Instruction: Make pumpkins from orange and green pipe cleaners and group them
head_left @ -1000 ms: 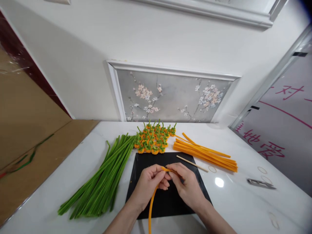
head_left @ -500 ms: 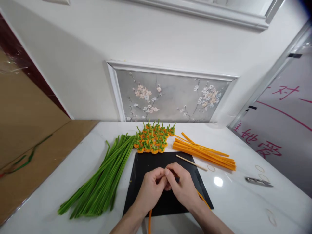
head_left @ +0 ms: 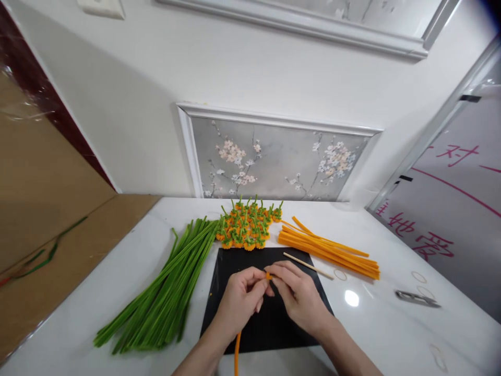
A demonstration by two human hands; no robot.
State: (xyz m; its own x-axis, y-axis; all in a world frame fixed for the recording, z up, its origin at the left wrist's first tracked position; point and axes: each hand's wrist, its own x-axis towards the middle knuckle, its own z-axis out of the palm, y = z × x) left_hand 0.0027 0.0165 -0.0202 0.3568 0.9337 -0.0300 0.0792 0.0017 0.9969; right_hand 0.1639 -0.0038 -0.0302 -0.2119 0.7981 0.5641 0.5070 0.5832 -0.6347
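Note:
An orange pipe cleaner (head_left: pixel 237 354) hangs below my left hand (head_left: pixel 239 298), and a small bent piece of it shows between the fingertips of both hands. My left hand is closed in a pinch on it. Close beside, my right hand (head_left: pixel 302 296) pinches the same orange bit from the other side. Both hands are over a black mat (head_left: pixel 270 331); the fingers partly hide what they grip. Just beyond the mat stands a cluster of small orange pipe-cleaner pieces with green tops (head_left: pixel 248 224).
Green pipe cleaners (head_left: pixel 168 287) lie in a bundle at left, orange pipe cleaners (head_left: pixel 329 250) at right. A thin wooden stick (head_left: pixel 309 266) crosses the mat's far right corner. Snips (head_left: pixel 418 298) and several rubber bands (head_left: pixel 340 274) lie on the white table (head_left: pixel 376 334).
My fingertips have parted slightly, so the orange bit now shows between them. The orange length that ran under my right wrist is no longer visible. The view has tilted a little.

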